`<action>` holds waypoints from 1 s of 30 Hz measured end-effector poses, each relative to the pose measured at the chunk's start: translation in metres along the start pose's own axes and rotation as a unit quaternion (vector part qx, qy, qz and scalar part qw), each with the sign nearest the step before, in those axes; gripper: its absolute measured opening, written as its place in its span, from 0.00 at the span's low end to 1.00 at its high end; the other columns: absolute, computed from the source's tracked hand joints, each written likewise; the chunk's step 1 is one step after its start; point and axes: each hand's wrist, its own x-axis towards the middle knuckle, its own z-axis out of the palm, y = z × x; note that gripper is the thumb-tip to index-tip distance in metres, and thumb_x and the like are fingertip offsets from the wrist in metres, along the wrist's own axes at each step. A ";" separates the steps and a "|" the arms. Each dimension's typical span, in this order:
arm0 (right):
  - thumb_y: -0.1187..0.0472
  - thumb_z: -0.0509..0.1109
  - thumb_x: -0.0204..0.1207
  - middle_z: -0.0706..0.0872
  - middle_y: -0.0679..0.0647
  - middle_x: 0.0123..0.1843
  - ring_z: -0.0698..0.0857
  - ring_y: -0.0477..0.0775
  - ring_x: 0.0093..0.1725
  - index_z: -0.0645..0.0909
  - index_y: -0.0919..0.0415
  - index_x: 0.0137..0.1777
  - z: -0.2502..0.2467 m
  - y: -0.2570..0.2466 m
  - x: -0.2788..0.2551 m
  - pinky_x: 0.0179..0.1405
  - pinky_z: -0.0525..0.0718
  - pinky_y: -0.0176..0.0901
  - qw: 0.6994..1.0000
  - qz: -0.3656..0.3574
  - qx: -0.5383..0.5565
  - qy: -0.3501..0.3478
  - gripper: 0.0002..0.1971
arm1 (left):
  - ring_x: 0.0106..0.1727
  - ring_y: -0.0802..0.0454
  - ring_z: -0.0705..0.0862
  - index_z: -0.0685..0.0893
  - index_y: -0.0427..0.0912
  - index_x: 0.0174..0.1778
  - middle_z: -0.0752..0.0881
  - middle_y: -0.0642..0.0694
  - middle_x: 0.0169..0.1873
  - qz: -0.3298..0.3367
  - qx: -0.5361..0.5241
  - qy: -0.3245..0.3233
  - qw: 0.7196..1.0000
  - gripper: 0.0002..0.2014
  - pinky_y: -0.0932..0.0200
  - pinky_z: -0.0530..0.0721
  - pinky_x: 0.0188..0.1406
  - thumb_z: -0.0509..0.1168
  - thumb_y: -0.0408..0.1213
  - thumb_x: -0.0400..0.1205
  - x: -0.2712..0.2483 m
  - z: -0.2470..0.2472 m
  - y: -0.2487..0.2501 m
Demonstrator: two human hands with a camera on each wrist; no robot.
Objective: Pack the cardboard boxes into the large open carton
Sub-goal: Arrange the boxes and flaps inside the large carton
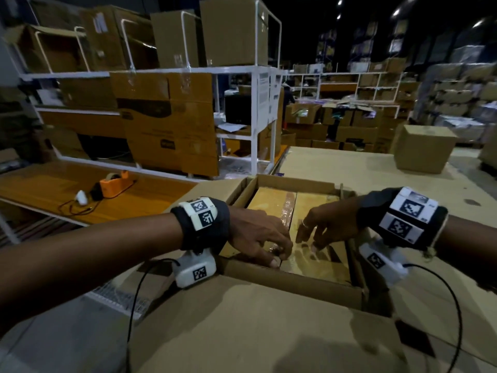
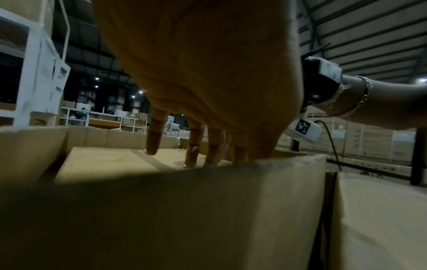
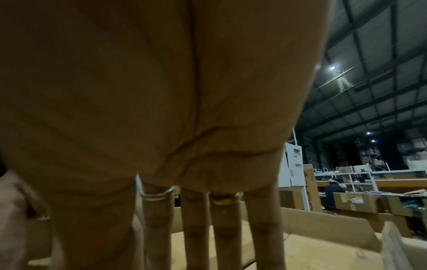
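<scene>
Boxes (image 1: 271, 203) lie in the carton (image 1: 290, 288) under both hands' fingertips (image 1: 275, 262).

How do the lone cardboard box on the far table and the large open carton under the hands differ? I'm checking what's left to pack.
The lone cardboard box is closed, with its sides in view; the large open carton has its flaps spread. No hand touches the box; the left hand and right hand reach into the carton, which holds packed boxes. Both are plain brown cardboard.

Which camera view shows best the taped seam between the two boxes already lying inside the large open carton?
The head view: the taped seam runs between both boxes, seen from above. The left wrist view shows only a dim stretch beyond the fingers. In the right wrist view the right hand hides it.
</scene>
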 end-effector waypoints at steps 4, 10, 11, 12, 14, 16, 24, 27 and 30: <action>0.57 0.70 0.86 0.83 0.49 0.73 0.83 0.46 0.65 0.78 0.52 0.78 -0.011 -0.006 0.001 0.51 0.81 0.25 1.000 0.022 0.005 -0.007 0.21 | 0.70 0.51 0.72 0.75 0.57 0.78 0.79 0.47 0.72 0.004 0.007 -0.012 1.000 0.21 0.50 0.74 0.57 0.57 0.58 0.91 -0.001 0.000 -0.006; 0.56 0.69 0.86 0.85 0.49 0.71 0.82 0.44 0.66 0.78 0.52 0.78 -0.026 -0.013 0.012 0.42 0.75 0.17 0.998 0.057 0.007 0.005 0.21 | 0.65 0.45 0.75 0.72 0.59 0.80 0.72 0.41 0.72 -0.005 0.060 -0.032 0.998 0.23 0.50 0.81 0.51 0.55 0.61 0.90 -0.001 0.003 0.000; 0.56 0.70 0.86 0.85 0.49 0.71 0.82 0.43 0.63 0.79 0.52 0.78 -0.025 -0.013 0.014 0.41 0.75 0.17 0.998 0.061 0.006 0.009 0.20 | 0.62 0.44 0.76 0.73 0.56 0.80 0.72 0.40 0.71 0.003 0.075 -0.027 0.997 0.24 0.50 0.83 0.49 0.56 0.61 0.90 0.000 0.002 0.002; 0.57 0.70 0.86 0.85 0.50 0.70 0.81 0.42 0.61 0.79 0.53 0.77 -0.024 -0.013 0.016 0.40 0.75 0.16 0.998 0.063 0.001 0.011 0.20 | 0.59 0.45 0.77 0.74 0.55 0.80 0.72 0.40 0.70 0.010 0.094 -0.018 0.995 0.25 0.50 0.84 0.46 0.57 0.61 0.89 -0.001 0.001 0.004; 0.59 0.70 0.86 0.86 0.52 0.70 0.80 0.42 0.58 0.81 0.57 0.75 -0.023 -0.011 0.019 0.40 0.75 0.15 0.998 0.059 -0.003 0.006 0.19 | 0.53 0.49 0.77 0.78 0.51 0.75 0.75 0.43 0.64 0.014 0.128 0.019 0.991 0.27 0.48 0.87 0.43 0.58 0.64 0.87 -0.004 -0.004 0.007; 0.60 0.70 0.86 0.86 0.53 0.70 0.81 0.42 0.57 0.81 0.58 0.75 -0.023 -0.011 0.018 0.42 0.76 0.14 0.998 0.054 0.002 0.013 0.19 | 0.50 0.52 0.76 0.83 0.48 0.67 0.77 0.48 0.57 0.009 0.111 0.071 0.991 0.26 0.47 0.87 0.45 0.61 0.66 0.86 -0.016 -0.013 0.005; 0.54 0.70 0.86 0.75 0.48 0.81 0.80 0.49 0.75 0.70 0.48 0.84 -0.044 -0.034 0.023 0.71 0.83 0.47 0.996 0.011 0.032 0.077 0.27 | 0.51 0.54 0.83 0.85 0.51 0.57 0.86 0.51 0.52 -0.202 0.033 0.100 0.974 0.15 0.57 0.85 0.48 0.71 0.57 0.84 -0.107 -0.043 -0.034; 0.51 0.69 0.86 0.68 0.49 0.86 0.75 0.52 0.80 0.60 0.46 0.88 -0.052 -0.052 0.050 0.74 0.80 0.50 0.995 -0.001 0.016 0.100 0.33 | 0.55 0.52 0.85 0.84 0.52 0.70 0.87 0.51 0.58 -0.270 0.050 0.053 0.960 0.23 0.54 0.87 0.52 0.69 0.61 0.83 -0.125 -0.023 -0.043; 0.48 0.67 0.87 0.62 0.52 0.90 0.67 0.57 0.85 0.51 0.46 0.91 -0.056 -0.068 0.084 0.82 0.69 0.55 0.993 -0.021 -0.041 0.110 0.38 | 0.64 0.50 0.83 0.82 0.51 0.76 0.84 0.50 0.67 -0.295 0.031 0.058 0.953 0.30 0.49 0.85 0.62 0.69 0.63 0.82 -0.136 0.004 -0.048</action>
